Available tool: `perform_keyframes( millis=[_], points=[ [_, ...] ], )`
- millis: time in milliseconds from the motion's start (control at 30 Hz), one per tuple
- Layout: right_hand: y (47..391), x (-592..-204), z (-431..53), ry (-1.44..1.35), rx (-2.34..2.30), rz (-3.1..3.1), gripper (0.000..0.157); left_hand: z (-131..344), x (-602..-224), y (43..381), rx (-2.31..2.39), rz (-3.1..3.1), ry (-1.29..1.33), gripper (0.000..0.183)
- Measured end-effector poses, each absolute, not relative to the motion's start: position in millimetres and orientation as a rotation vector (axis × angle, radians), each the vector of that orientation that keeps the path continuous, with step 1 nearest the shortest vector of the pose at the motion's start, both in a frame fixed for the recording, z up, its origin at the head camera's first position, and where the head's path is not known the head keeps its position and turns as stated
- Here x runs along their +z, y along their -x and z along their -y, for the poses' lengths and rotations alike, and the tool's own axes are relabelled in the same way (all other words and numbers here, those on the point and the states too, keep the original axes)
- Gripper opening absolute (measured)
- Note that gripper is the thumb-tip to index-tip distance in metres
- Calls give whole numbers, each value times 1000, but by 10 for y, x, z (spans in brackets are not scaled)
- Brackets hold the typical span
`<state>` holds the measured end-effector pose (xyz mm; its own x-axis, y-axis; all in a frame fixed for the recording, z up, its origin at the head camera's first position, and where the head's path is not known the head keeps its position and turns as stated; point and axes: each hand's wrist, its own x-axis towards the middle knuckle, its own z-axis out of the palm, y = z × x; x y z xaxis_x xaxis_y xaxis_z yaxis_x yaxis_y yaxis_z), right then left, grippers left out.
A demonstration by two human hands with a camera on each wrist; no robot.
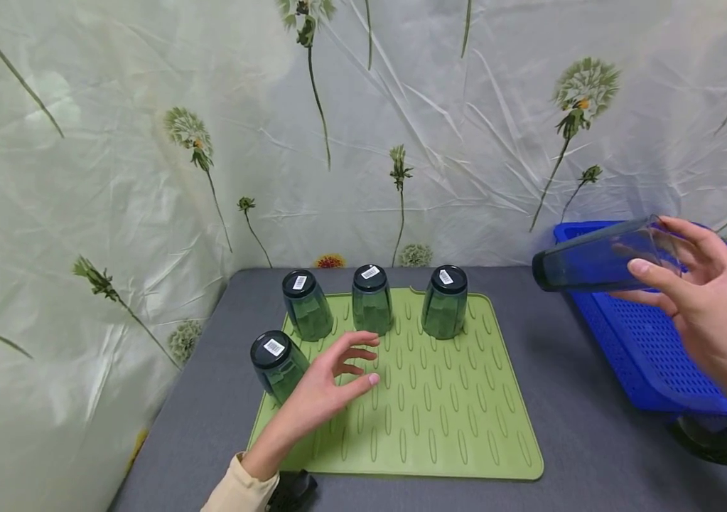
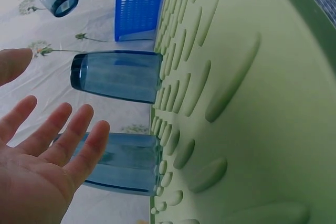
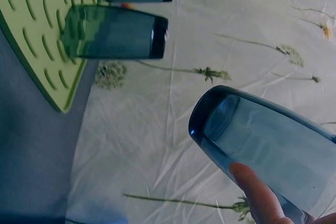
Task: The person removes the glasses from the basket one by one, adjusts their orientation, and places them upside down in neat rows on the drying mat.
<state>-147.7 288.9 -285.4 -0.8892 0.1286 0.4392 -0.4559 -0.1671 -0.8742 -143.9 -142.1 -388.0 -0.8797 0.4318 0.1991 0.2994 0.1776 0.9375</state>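
My right hand (image 1: 715, 291) grips a tinted drinking glass (image 1: 600, 256) near its rim, above the blue basket. The glass lies tilted almost sideways, its thick dark base pointing left; in the right wrist view the thumb presses along the glass (image 3: 268, 150). Over the green drying mat (image 1: 427, 427) hovers my left hand (image 1: 321, 391), its fingers loosely bent and holding nothing. Several matching glasses stand upside down on the mat: three along its back edge, such as the middle glass (image 1: 372, 299), and a front-left glass (image 1: 278, 364) partly covered by the left hand.
The blue plastic basket (image 1: 651, 387) with perforated walls stands right of the mat on the dark grey tabletop (image 1: 568, 441). Behind the table hangs a pale curtain (image 1: 478, 142) with a dandelion print.
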Motion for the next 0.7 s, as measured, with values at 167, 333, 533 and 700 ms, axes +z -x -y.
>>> perform_keyframes(
  millis=[167, 333, 533, 700],
  points=[
    [1404, -2916, -2833, -405, 2128, 1730, 61, 1401, -3874, 1435, 1815, -2320, -733, 50],
    [1361, -2986, -2763, -405, 2160, 1712, 63, 1392, -3864, 1425, 1816, -2332, -741, 51],
    [1297, -3098, -2675, -399, 2175, 1722, 65, 1376, -3849, 1419, 1835, -2325, -748, 51],
    [1254, -3171, -2584, -457, 2242, 1667, 64, 1369, -3830, 1414, 1837, -2332, -749, 53]
  ],
)
